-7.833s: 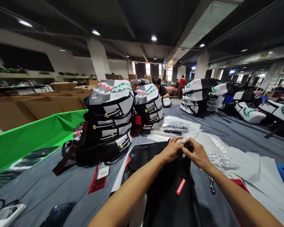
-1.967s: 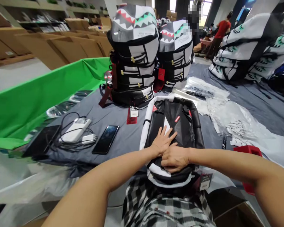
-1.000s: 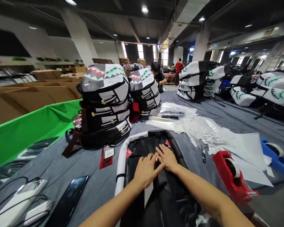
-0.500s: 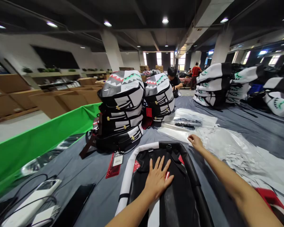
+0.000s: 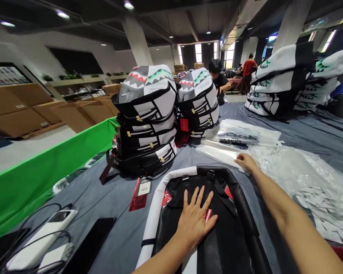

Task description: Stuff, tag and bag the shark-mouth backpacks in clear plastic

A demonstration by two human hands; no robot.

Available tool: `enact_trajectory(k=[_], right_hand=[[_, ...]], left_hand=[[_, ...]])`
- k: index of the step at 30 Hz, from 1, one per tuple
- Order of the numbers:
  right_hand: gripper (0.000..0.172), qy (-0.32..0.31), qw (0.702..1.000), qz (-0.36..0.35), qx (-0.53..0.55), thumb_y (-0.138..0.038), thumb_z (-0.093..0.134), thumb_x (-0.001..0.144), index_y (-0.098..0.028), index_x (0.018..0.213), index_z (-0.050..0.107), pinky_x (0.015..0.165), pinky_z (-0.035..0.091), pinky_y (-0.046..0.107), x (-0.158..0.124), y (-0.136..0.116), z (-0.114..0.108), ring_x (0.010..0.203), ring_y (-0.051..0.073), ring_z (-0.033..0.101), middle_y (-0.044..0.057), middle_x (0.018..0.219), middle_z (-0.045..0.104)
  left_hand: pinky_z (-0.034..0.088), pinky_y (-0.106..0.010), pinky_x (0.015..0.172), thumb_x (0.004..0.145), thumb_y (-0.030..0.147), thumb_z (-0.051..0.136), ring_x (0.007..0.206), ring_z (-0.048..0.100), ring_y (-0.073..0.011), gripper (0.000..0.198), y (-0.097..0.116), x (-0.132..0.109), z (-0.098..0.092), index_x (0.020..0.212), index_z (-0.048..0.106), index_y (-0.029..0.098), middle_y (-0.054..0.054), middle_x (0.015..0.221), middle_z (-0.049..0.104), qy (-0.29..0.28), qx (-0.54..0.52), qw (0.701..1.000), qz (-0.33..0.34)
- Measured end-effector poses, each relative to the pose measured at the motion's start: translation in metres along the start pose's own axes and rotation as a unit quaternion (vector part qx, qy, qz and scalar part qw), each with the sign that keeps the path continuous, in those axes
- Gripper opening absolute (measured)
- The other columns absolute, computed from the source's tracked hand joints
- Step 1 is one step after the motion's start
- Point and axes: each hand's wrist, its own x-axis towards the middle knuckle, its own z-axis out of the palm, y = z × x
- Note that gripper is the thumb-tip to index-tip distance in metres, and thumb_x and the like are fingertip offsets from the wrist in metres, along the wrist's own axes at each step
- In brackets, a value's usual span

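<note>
A black-and-white backpack lies back side up on the grey-covered table in front of me. My left hand rests flat on it with fingers spread, beside a small red label. Beyond the backpack's top right corner, my right hand pinches the near edge of a clear plastic bag. That bag lies flat among others, and dark print shows on the pile. A red tag with a white card lies by the backpack's upper left side.
Stacked backpacks stand ahead, with another stack at right. A white power bank, cables and a black phone lie at left. Loose clear plastic covers the right side. Two people are farther back.
The view has tilted down and shifted slightly. My right hand has come onto the plastic bag's edge and its fingers have closed there. My left hand stays flat on the backpack.
</note>
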Motion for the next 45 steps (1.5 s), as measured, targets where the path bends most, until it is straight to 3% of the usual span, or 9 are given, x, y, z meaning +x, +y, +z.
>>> enact_trajectory(k=[12,19,23,28,32,35,38,42,45], right_hand=[[0.03,0.124,0.988,0.064,-0.06,-0.029,0.035,0.105,-0.013,0.119,0.056,0.06,0.03,0.028,0.025,-0.035,-0.039,0.07,0.021,0.061,0.011,0.088,0.07],[0.028,0.219,0.967,-0.069,-0.106,-0.031,0.034,0.104,-0.013,0.113,0.053,0.057,0.021,0.028,0.011,-0.074,-0.099,0.062,0.021,0.056,0.01,0.074,0.065],[0.028,0.238,0.947,-0.187,-0.11,-0.037,0.039,0.102,-0.014,0.104,0.055,0.054,0.019,0.027,-0.021,-0.096,-0.128,0.057,0.021,0.056,0.006,0.062,0.061],[0.027,0.243,0.923,-0.289,-0.074,-0.039,0.034,0.102,-0.019,0.099,0.052,0.051,0.025,0.025,-0.083,-0.118,-0.142,0.05,0.019,0.056,0.001,0.059,0.057],[0.028,0.22,0.901,-0.366,0.07,-0.04,0.026,0.105,-0.022,0.097,0.046,0.051,0.034,0.024,-0.143,-0.134,-0.152,0.044,0.015,0.051,-0.004,0.057,0.053],[0.025,0.186,0.901,-0.38,0.09,-0.043,0.034,0.104,-0.023,0.099,0.046,0.051,0.036,0.023,-0.175,-0.131,-0.16,0.042,0.014,0.05,-0.007,0.054,0.05],[0.03,0.147,0.921,-0.356,-0.056,-0.044,0.06,0.093,-0.02,0.11,0.052,0.053,0.037,0.024,-0.179,-0.103,-0.159,0.054,0.017,0.06,-0.001,0.065,0.062],[0.021,0.08,0.99,-0.113,-0.022,-0.013,0.057,0.086,-0.02,0.105,0.062,0.067,0.045,0.028,-0.153,-0.055,-0.141,0.09,0.026,0.069,0.015,0.102,0.071],[0.007,0.055,0.988,0.01,0.141,-0.011,0.058,0.085,-0.017,0.083,0.062,0.068,0.048,0.032,-0.128,-0.037,-0.117,0.087,0.028,0.069,0.016,0.088,0.07]], left_hand=[[0.017,-0.072,0.117,0.094,0.066,0.043,0.147,0.033,-0.0364,0.069,0.002,0.003,-0.007,0.155,0.031,0.036,-0.013,0.161,0.035,-0.027,-0.046,0.998,-0.017],[0.021,-0.072,0.115,0.092,0.062,0.051,0.145,0.037,-0.0368,0.069,-0.002,0.002,0.005,0.154,0.035,0.034,-0.014,0.158,0.04,0.019,-0.039,0.999,-0.004],[0.028,-0.061,0.117,0.093,0.04,0.057,0.145,0.037,-0.0325,0.068,0.0,0.002,0.011,0.155,0.032,0.028,-0.012,0.158,0.041,0.113,-0.051,0.992,-0.016],[0.032,-0.053,0.116,0.086,0.04,0.065,0.145,0.036,-0.0323,0.09,0.028,0.065,-0.026,0.158,0.015,0.018,-0.019,0.157,0.037,0.236,-0.174,0.935,-0.197],[0.033,-0.051,0.116,0.07,0.042,0.082,0.144,0.036,-0.0369,0.104,0.038,0.148,-0.069,0.154,0.026,0.018,-0.021,0.161,0.029,0.227,-0.237,0.884,-0.334],[0.037,-0.052,0.111,0.085,0.03,0.067,0.138,0.044,-0.035,0.055,0.018,0.18,-0.081,0.137,0.051,0.022,-0.018,0.153,0.041,0.213,-0.282,0.839,-0.413],[0.043,-0.052,0.102,0.098,0.02,0.042,0.125,0.054,-0.0346,0.028,-0.023,0.178,-0.081,0.111,0.065,0.014,-0.02,0.129,0.06,0.207,-0.315,0.811,-0.447],[0.042,-0.047,0.103,0.098,0.027,0.052,0.113,0.061,-0.0239,0.02,-0.088,0.147,-0.081,0.095,0.066,0.013,-0.008,0.105,0.068,0.215,-0.361,0.805,-0.418],[0.049,-0.041,0.092,0.092,0.028,0.066,0.095,0.064,-0.0191,0.02,-0.128,0.121,-0.077,0.078,0.063,0.014,-0.002,0.086,0.067,0.22,-0.415,0.767,-0.437]])
